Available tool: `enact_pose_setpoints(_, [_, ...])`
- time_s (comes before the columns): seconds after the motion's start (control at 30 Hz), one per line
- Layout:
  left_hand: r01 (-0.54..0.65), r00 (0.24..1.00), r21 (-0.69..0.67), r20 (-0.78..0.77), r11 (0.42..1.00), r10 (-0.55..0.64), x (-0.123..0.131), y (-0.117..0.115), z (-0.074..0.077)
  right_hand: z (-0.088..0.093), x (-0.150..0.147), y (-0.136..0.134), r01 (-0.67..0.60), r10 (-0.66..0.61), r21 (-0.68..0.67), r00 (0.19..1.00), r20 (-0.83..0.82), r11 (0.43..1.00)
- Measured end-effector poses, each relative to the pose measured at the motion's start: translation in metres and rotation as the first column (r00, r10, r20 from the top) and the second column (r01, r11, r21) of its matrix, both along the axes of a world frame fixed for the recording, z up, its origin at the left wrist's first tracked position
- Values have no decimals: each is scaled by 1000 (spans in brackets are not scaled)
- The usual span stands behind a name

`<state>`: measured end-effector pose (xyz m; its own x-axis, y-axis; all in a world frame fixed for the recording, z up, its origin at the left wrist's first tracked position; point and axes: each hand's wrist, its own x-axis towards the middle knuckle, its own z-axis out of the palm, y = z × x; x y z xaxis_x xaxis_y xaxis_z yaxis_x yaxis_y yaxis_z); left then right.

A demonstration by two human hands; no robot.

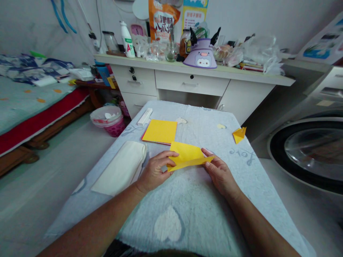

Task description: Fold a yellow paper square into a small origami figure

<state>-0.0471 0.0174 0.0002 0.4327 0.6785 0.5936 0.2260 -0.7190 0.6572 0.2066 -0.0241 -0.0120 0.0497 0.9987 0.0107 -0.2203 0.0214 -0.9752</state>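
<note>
Between my two hands is a sheet of yellow origami paper (pixel 187 154), its near edge bent up along a lengthwise fold. My left hand (pixel 157 167) pinches the sheet's left end, fingers on top and thumb beneath. At the other end, my right hand (pixel 218 171) grips the corner between thumb and fingers. Just beyond the sheet lies a stack of square coloured paper (pixel 160 131), yellow on top with red and white edges showing. A small folded yellow paper piece (pixel 239 135) rests near the table's right edge.
A folded white cloth or paper (pixel 120 167) lies left of my hands on the cloth-covered table (pixel 168 203). A narrow white box (pixel 145 116) sits at the far left. Beyond are a cluttered white desk (pixel 171 67), a pink bin (pixel 115 128) and a washing machine (pixel 308 150).
</note>
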Motion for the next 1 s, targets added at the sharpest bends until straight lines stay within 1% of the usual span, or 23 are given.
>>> enact_pose_setpoints(0.13, [3, 1000, 22, 9, 1000, -3, 2, -2, 5, 1, -4, 1, -12, 4, -42, 982, -188, 999])
enact_pose_setpoints(0.23, [-22, 999, -1, 39, 1000, 22, 3, -4, 10, 1, -6, 1, 7, -17, -43, 970, -244, 999])
enact_pose_setpoints(0.37, [-85, 991, -85, 92, 993, 93, 6, -5, 10, 4, -8, 0, 38, -48, -42, 965, -260, 998])
enact_pose_setpoints(0.47, [-143, 978, -165, 124, 976, 165, 9, -4, 4, 6, -10, 1, 62, -73, -50, 963, -259, 997])
enact_pose_setpoints(0.57, [-158, 957, -290, 189, 944, 218, 13, -2, -2, 6, -11, 1, 83, -92, -48, 964, -250, 995])
enact_pose_setpoints(0.63, [-127, 940, -384, 249, 915, 235, 15, -1, -5, 7, -12, 1, 87, -94, -42, 965, -243, 995])
enact_pose_setpoints(0.67, [-89, 932, -436, 281, 895, 230, 16, 0, -6, 7, -12, 1, 86, -93, -41, 966, -242, 995])
enact_pose_setpoints(0.77, [66, 907, -593, 372, 803, 200, 19, 1, -8, 9, -14, 1, 83, -89, -36, 964, -249, 996])
enact_pose_setpoints(0.83, [134, 883, -644, 423, 753, 205, 20, 1, -7, 11, -16, 1, 73, -77, -24, 967, -245, 997])
enact_pose_setpoints(0.87, [152, 870, -650, 445, 745, 211, 21, 1, -6, 11, -17, 0, 64, -67, -19, 969, -237, 998])
enact_pose_setpoints(1.0, [223, 827, -635, 525, 740, 201, 23, -1, -2, 12, -17, -2, 16, -18, -12, 982, -190, 1000])
